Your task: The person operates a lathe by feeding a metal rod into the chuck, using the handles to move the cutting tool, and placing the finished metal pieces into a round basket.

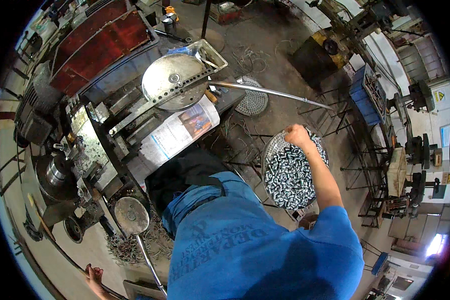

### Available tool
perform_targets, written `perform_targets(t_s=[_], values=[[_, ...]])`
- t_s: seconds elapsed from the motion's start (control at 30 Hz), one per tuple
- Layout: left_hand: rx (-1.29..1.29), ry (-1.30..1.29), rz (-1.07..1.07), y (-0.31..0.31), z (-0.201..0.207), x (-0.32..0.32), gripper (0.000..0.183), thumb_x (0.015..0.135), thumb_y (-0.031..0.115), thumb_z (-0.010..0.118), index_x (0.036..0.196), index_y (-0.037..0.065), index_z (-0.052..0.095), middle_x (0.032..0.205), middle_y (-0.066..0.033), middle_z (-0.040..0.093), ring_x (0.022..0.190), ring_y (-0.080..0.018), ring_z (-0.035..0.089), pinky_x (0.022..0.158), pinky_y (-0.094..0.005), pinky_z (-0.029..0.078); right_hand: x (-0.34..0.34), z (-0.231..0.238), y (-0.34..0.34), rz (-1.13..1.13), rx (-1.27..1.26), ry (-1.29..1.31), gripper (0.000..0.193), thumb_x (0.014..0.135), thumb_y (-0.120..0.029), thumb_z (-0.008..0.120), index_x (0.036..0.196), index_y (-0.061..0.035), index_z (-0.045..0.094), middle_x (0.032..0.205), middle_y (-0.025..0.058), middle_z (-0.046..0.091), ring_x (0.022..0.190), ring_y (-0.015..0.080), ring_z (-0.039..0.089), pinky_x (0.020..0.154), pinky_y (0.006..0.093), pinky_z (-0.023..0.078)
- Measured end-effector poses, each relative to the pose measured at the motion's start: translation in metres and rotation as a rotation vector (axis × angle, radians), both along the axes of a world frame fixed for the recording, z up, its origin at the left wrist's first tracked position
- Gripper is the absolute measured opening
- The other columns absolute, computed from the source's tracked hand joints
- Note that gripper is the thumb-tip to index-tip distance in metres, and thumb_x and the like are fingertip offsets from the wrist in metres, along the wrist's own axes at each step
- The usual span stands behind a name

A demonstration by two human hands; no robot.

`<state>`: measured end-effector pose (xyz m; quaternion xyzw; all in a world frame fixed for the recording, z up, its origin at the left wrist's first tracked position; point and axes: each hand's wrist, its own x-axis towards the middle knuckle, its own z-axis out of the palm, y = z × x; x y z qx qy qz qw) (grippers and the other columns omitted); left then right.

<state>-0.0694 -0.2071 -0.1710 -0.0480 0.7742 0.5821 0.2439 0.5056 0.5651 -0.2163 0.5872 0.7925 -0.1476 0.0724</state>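
At the lower left, my left hand (94,276) is closed around a long dark curved bar (51,234) with a lighter tip, beside the machine. On the other side of my body, my right hand (297,134) hangs over the far rim of a round metal basket (273,146). Its fingers are pinched together, and anything between them is too hidden to make out. Many small shiny cylindrical metal parts (291,176) fill the basket below it.
The machine's steel spindle (57,170) is left. A large round metal disc (160,77) and newspaper (177,131) lie ahead, with red bins (102,50) beyond. A round plate (131,215) on a chrome rod stands near my hip. A blue crate (363,97) stands far right.
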Motion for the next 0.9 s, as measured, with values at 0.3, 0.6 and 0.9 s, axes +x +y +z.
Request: perform_targets(t_s=[0.3,0.6,0.9], values=[[-0.097,0.047,0.11,0.016,0.01,0.015,0.034,0.084,0.03,0.067,0.106,0.007,0.056,0.067,-0.0016,0.055,0.062,-0.0134,0.055,0.057,-0.0289,0.048,0.064,-0.082,-0.028,0.173,-0.072,-0.179,0.025,0.062,-0.018,0.06,0.082,-0.005,0.068,0.09,0.0209,0.064,0.089,0.0345,0.061,0.084,0.0373,0.05],[-0.153,0.12,0.066,0.002,0.004,0.01,0.037,0.085,0.028,0.064,0.107,-0.001,0.054,0.066,-0.0058,0.054,0.061,-0.0129,0.056,0.053,-0.0288,0.049,0.036,-0.069,-0.021,0.056,-0.126,-0.304,0.032,0.067,-0.024,0.057,0.089,-0.0045,0.068,0.1,0.019,0.064,0.097,0.0305,0.061,0.089,0.0373,0.047],[-1.242,0.63,-0.31,0.12,0.124,0.093,0.044,0.082,0.018,0.063,0.123,0.006,0.053,0.089,-0.016,0.062,0.076,-0.0298,0.058,0.075,-0.0341,0.046,-0.051,0.014,-0.027,0.189,-0.21,0.373,0.031,0.063,-0.017,0.059,0.089,-0.0043,0.071,0.085,0.0163,0.067,0.079,0.0251,0.065,0.075,0.0319,0.05]])
